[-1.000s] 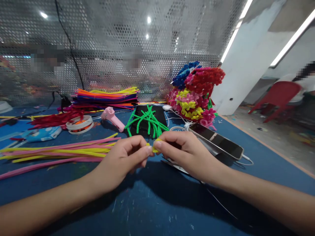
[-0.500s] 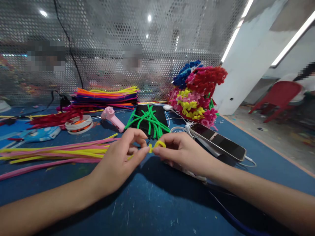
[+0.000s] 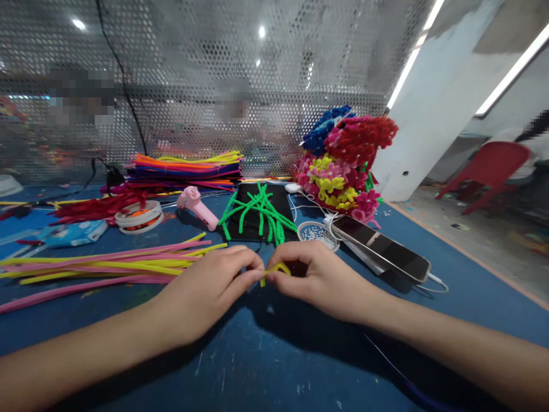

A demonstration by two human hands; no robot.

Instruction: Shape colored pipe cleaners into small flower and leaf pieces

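Observation:
Between my fingertips, above the blue table (image 3: 240,366), is a short yellow pipe cleaner (image 3: 281,267) bent into a small loop. My right hand (image 3: 328,277) pinches the looped part between thumb and fingers. The thumb and fingers of my left hand (image 3: 212,289) are closed at its other end, where a short tip points down. Just beyond my hands, green pipe cleaner pieces (image 3: 259,212) lie crisscrossed on a black pad (image 3: 281,197). Yellow and pink pipe cleaners (image 3: 141,266) lie loose by my left wrist.
A round dish of white beads (image 3: 317,234) and a phone (image 3: 381,246) with a cable lie on the right. Fuzzy flowers (image 3: 343,166) are heaped behind. Further left are a pink handheld device (image 3: 197,207), white tape rolls (image 3: 139,216) and a stack of coloured pipe cleaners (image 3: 184,170).
Both hands have moved slightly lower and nearer to me, uncovering the bead dish. My left fingers have closed in against the right ones at the yellow pipe cleaner.

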